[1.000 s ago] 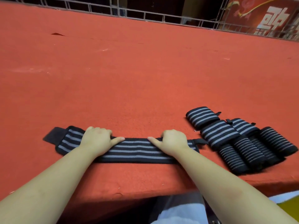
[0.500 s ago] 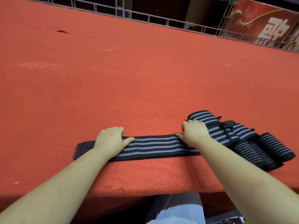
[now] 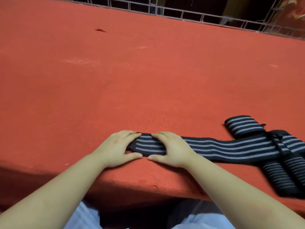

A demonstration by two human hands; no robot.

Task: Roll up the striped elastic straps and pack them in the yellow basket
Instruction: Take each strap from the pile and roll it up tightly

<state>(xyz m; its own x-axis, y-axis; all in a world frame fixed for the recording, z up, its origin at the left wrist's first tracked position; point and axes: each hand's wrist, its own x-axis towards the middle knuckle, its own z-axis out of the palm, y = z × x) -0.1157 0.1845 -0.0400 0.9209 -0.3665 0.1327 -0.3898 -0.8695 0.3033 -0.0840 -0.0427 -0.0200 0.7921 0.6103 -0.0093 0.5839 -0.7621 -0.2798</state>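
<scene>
Strap: the striped elastic strap is black with grey lengthwise stripes; it lies flat near the front edge of the red carpeted platform, running rightward from the hands; its left end is turned over into a short first fold or roll between the two hands
Left hand: the left hand rests palm down at the strap's left end; fingers loosely curved over the folded end, thumb stretched along the platform on the near side; it presses rather than fully closes on the strap
Right hand: the right hand lies just beside it, palm down on the strap; fingers spread over the fold, thumb pointing left and almost meeting the other thumb; likewise pressing, not clenched
Rolled straps: a cluster of rolled straps sits at the right end of the front edge; the flat strap's far end lies across them; one roll sits farther back, just beside the strap
Surroundings: a metal railing runs along the platform's far edge; pale clothing shows below the front edge
Basket: out of view
</scene>
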